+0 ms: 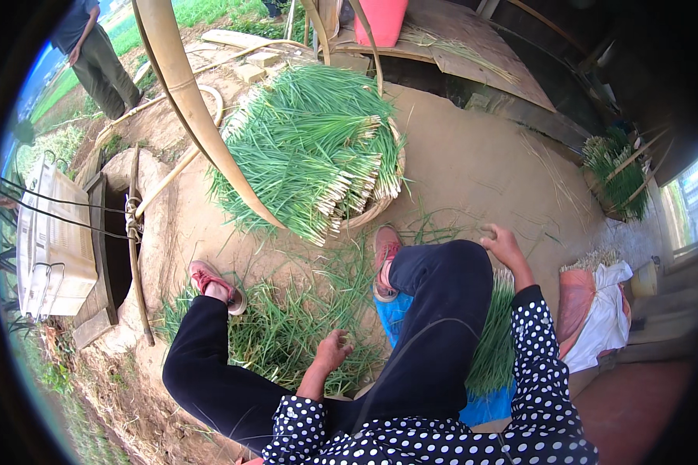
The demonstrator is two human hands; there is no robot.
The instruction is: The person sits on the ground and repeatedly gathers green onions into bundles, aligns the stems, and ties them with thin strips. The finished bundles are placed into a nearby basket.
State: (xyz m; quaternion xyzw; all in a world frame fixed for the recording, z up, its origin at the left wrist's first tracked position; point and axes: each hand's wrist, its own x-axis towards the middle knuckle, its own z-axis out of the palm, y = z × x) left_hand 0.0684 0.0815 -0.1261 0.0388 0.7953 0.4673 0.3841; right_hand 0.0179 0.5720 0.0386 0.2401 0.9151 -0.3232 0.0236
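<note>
My left hand (333, 350) hangs between my legs, its fingers loosely bent and apart, with nothing visible in them. Beneath it lie loose green leaves and trimmings (275, 329) on the ground. Beside my right knee is my right hand (504, 246), fingers half bent and apart, also seeming to hold nothing. Just below it, a pile of chives (492, 341) with pale stem ends rests on a blue sheet (488, 404), partly hidden by my leg. In front of my feet stands a round basket (370, 213) heaped with chive bunches (302, 139), their white ends toward me.
A curved bamboo handle (202, 116) arches over the basket. At left are a white crate (58, 240) and a dark gap (117, 248). A person (101, 62) stands far left. A red bucket (381, 22), more chives (619, 174) and a sack (597, 306) lie around the right side.
</note>
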